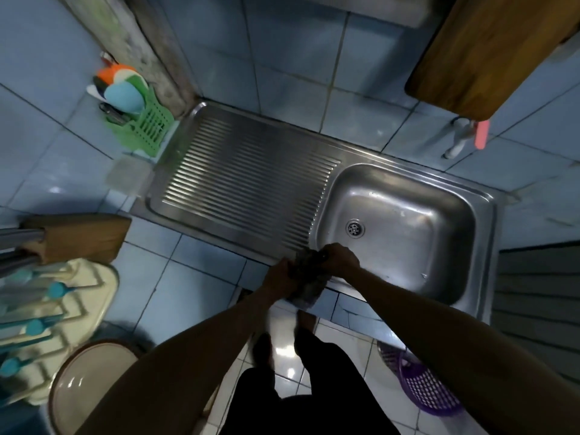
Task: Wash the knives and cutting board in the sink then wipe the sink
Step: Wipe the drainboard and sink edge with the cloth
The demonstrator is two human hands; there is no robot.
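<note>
A steel sink with a ribbed drainboard on its left lies in a blue-tiled counter. The basin holds nothing but its drain. At the sink's front edge my left hand and my right hand both grip a dark wet cloth, bunched between them, with its end hanging over the counter edge. A wooden cutting board leans against the wall at the back right. A wooden knife block with steel handles stands at the left.
A green utensil basket with coloured tools stands at the back left. A cream dish rack and a brown-rimmed lid sit front left. A tap with a pink handle is on the back wall. A purple basket stands on the floor.
</note>
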